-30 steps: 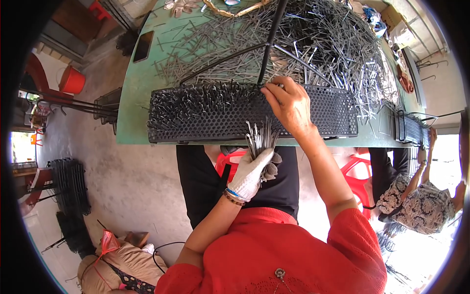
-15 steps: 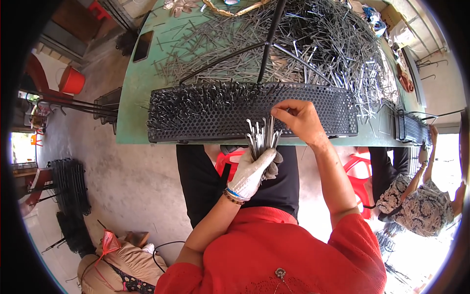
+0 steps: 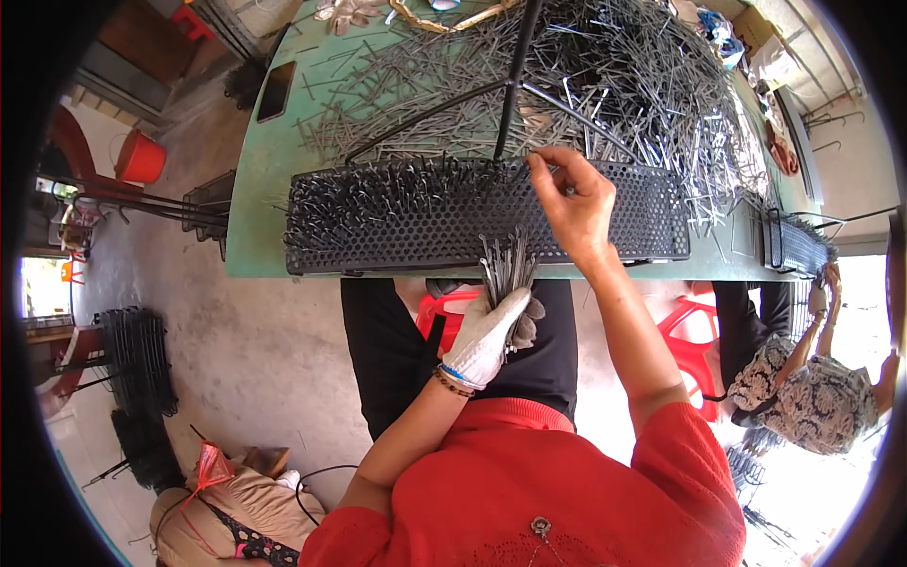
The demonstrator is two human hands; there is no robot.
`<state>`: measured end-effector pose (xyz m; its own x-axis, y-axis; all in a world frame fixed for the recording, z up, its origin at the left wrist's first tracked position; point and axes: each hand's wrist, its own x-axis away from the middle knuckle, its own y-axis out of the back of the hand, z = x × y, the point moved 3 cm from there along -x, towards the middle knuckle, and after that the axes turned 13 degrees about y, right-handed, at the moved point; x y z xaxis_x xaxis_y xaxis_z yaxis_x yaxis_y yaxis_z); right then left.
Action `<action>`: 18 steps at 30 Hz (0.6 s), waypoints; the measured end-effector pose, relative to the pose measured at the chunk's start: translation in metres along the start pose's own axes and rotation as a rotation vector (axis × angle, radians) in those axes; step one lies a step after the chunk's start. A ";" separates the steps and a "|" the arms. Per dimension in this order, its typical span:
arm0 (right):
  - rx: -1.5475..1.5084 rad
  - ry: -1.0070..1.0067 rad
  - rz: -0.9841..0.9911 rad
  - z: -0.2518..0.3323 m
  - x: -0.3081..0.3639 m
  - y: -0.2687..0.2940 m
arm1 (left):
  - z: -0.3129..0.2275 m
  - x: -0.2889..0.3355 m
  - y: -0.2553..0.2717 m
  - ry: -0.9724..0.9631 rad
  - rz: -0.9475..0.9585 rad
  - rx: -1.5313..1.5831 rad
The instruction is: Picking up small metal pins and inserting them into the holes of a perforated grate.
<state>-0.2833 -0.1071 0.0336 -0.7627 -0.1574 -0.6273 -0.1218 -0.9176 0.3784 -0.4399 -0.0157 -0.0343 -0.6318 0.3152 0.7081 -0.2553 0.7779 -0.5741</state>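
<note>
My left hand (image 3: 487, 335), in a white knitted glove, is closed round an upright bunch of thin metal pins (image 3: 507, 263) with small bent heads. The bunch stands just in front of a black perforated metal panel (image 3: 453, 227) at the table's near edge. Many dark pins (image 3: 368, 203) stick out of the holes across the panel's left half; its right half shows bare holes. My bare right hand (image 3: 578, 203) is over the panel's upper middle, thumb and forefinger pinched close to its far edge. Whatever lies between those fingertips is too small to make out.
Black rods (image 3: 510, 90) rise from the panel and branch to both sides. A large heap of loose pins (image 3: 633, 76) covers the green table (image 3: 255, 217) behind it. A phone (image 3: 276, 92) lies at the left. On the right, another person (image 3: 812, 397) works at a similar panel (image 3: 798, 246).
My right hand has moved up and away from the bunch to the panel's far edge. My left hand keeps its hold on the pins, nearly unmoved.
</note>
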 end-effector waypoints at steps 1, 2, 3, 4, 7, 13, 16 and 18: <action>0.001 0.001 0.000 -0.003 0.000 -0.002 | 0.001 0.000 0.000 0.000 0.001 0.000; 0.030 0.015 -0.002 -0.005 0.000 -0.004 | 0.001 -0.001 0.001 -0.012 -0.004 0.007; 0.060 0.030 -0.003 -0.005 0.001 -0.006 | 0.001 -0.001 0.002 -0.024 -0.009 0.013; 0.057 0.031 -0.002 -0.005 0.001 -0.007 | 0.001 0.000 0.002 -0.026 -0.010 0.015; 0.033 0.031 -0.037 -0.004 0.002 -0.008 | -0.001 0.001 0.002 -0.029 -0.018 0.025; 0.084 0.094 -0.025 0.007 0.000 -0.012 | -0.002 0.002 0.003 -0.037 -0.025 0.021; 0.151 0.123 -0.022 0.011 -0.001 -0.016 | -0.004 0.003 0.002 -0.044 -0.026 0.026; 0.181 0.076 0.011 0.009 0.002 -0.019 | -0.005 0.004 0.001 -0.039 -0.037 0.015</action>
<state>-0.2885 -0.0862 0.0311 -0.7153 -0.2001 -0.6695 -0.2315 -0.8362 0.4972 -0.4390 -0.0108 -0.0303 -0.6496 0.2652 0.7125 -0.2897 0.7801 -0.5545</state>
